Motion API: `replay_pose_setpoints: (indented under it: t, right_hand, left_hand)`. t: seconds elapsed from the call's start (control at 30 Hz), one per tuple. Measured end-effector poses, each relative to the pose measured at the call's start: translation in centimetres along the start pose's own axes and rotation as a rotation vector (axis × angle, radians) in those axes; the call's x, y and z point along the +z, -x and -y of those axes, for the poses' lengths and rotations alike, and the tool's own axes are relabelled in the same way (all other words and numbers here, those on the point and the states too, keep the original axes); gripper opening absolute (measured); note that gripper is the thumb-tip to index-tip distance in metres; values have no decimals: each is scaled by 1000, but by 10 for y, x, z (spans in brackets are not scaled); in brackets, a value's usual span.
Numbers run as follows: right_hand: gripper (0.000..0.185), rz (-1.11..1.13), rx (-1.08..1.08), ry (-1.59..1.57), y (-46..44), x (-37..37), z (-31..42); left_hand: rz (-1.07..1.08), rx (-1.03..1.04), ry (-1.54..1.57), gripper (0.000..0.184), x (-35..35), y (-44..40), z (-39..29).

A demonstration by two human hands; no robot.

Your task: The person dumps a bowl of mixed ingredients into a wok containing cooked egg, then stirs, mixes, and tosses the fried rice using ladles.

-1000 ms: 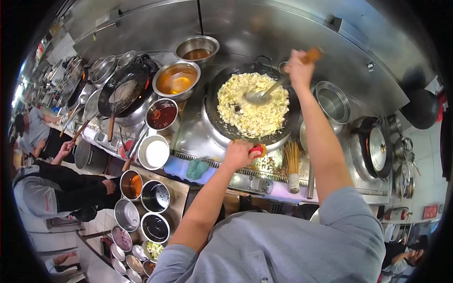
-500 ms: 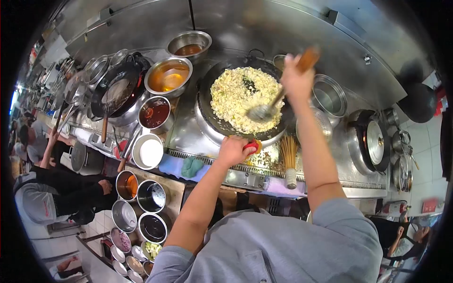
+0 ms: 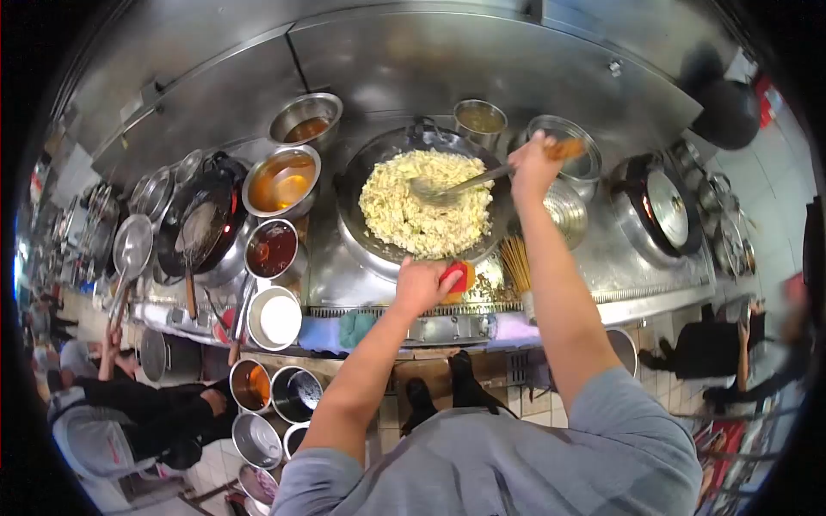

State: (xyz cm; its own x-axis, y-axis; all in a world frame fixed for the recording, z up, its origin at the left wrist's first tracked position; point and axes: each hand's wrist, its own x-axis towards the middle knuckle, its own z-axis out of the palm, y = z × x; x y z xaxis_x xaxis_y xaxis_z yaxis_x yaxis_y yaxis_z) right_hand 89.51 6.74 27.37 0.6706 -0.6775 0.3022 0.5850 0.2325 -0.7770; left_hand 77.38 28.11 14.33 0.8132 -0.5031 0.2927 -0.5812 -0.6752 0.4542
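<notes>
My right hand (image 3: 535, 168) is closed round the wooden-ended handle of a metal ladle (image 3: 434, 193), whose bowl rests in the chopped yellow-white food (image 3: 423, 219). That food lies spread in a large black wok (image 3: 353, 209) on the steel stove. At the wok's near rim, my left hand (image 3: 419, 286) is closed on a red and orange cloth (image 3: 459, 277). A bamboo brush (image 3: 516, 265) lies right of the cloth, close to the wok.
Bowls of amber liquid (image 3: 282, 182) and red sauce (image 3: 272, 249) stand left of the wok, beside a white-filled pot (image 3: 280, 321). A second wok (image 3: 202, 225) is farther left. A lidded wok (image 3: 667, 208) stands right. A co-worker (image 3: 129, 421) is at the lower left.
The ladle has moved left and away from me through the food, and its handle lies flatter. My left hand keeps its hold. The view has shifted, showing my feet and more floor.
</notes>
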Motion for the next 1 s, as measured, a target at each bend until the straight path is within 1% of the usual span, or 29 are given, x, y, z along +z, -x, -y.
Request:
replay_pose_setpoints:
  t: [0.03,0.1,0.13,0.17,0.23,0.3,0.33,0.37,0.4,0.43,0.47,0.5,0.57,0.6,0.67,0.7,0.73,0.77,0.8,0.83,0.87,0.9,0.93,0.97,1.0]
  right_hand:
    - [29,-96,4,-47,30,-11,0]
    - [28,99,9,-97,83,-26,21]
    - [29,155,58,-134,100,-32,40]
    - [29,148,42,-130,104,-33,70]
    - [27,116,170,56,100,-25,142]
    - [26,102,219,55,83,-13,183]
    - [26,116,194,39,77,-5,185]
    - [24,102,143,43,73,4,173]
    - [24,81,90,47,73,13,153]
    - [22,-64,55,269,76,25,129]
    - [20,-31,17,193,85,28,105]
    - [22,-73,45,201,89,26,78]
    - [25,1,-27,17,94,8,64]
    - [25,0,-28,17,95,6,72]
    - [28,147,182,134,92,9,102]
    - [25,202,201,188,87,13,118]
    - [25,197,174,187,85,23,141]
    - [26,193,147,187,83,31,156]
    - [26,193,152,182,86,34,151]
    - [26,110,85,252,90,40,140]
    - [25,23,15,323,94,43,126]
    - [28,0,-2,320,96,33,87]
    - [28,-1,-40,196,102,19,69]
    - [27,1,-82,65,106,14,62]
    - [27,0,-84,61,104,12,68]
  left_hand:
    - [15,18,7,40,6,-6,4]
    - [122,-147,-9,38,16,-9,4]
    - [43,-160,-16,35,16,-3,-6]
    - [43,-142,-11,35,8,12,-24]
    - [45,-35,111,43,-33,56,-70]
    - [-22,154,74,43,-79,74,-100]
    - [49,69,93,40,-95,61,-103]
    - [1,101,15,39,-94,43,-97]
    - [-100,133,2,39,-81,26,-85]
    - [-198,165,-8,39,-55,18,-68]
    - [-82,98,-78,41,-17,24,-54]
    - [-101,37,-97,43,18,42,-48]
    - [50,-33,-78,44,46,88,-48]
    - [51,-31,-78,44,37,105,-58]
    - [297,46,-30,44,-15,124,-90]
    - [295,43,-32,44,-50,110,-102]
    - [254,27,-16,43,-91,78,-109]
    - [211,12,0,43,-113,48,-109]
    - [105,64,-27,44,-113,24,-99]
    - [-5,122,-54,44,-101,9,-86]
    - [-21,123,-105,45,-64,8,-70]
    - [-23,128,-104,45,-22,23,-57]
    - [-87,80,-132,46,21,51,-48]
    - [-157,34,-166,46,42,75,-44]
    - [-6,21,-156,46,41,99,-50]
